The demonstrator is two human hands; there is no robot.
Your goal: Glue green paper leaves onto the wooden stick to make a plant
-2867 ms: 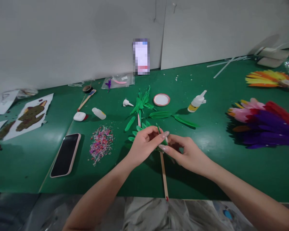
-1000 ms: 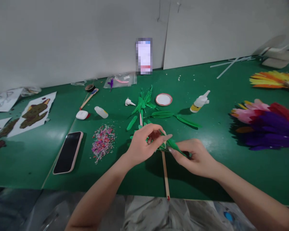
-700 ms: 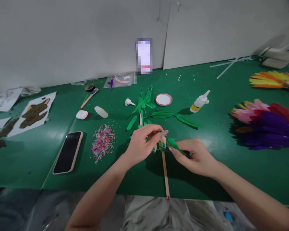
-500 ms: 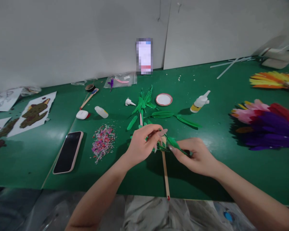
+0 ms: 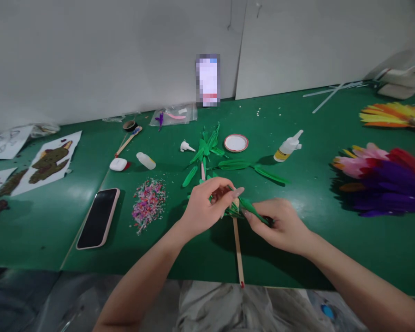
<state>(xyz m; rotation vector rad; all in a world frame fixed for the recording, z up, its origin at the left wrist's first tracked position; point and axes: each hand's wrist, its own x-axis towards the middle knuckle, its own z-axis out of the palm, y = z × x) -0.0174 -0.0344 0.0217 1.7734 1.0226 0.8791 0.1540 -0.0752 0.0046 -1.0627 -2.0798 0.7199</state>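
In the middle front, my left hand [image 5: 210, 204] is closed, thumb and fingers pinched together over a slim wooden stick [image 5: 238, 253] with a red tip; the stick's upper end is partly hidden. What the left fingertips hold cannot be made out. My right hand [image 5: 280, 223] pinches a green feather [image 5: 248, 205] close to the left fingertips. More green feathers surround the stick's upper end. Just beyond lie a bundle of green feathers [image 5: 204, 148] on a pale pink stem and two loose green feathers [image 5: 271, 175].
A yellow-labelled glue bottle [image 5: 286, 148] stands right, near a red-rimmed lid [image 5: 236, 143]. Coloured feathers [image 5: 383, 184] lie far right. Left are a phone [image 5: 98, 219], coloured bits [image 5: 148, 205], a small white bottle [image 5: 145, 161] and a wooden brush [image 5: 128, 141]. Another phone [image 5: 208, 80] leans on the wall.
My left thumb has shifted slightly right and up over the stick's upper end. My right hand stays almost still with the green feather.
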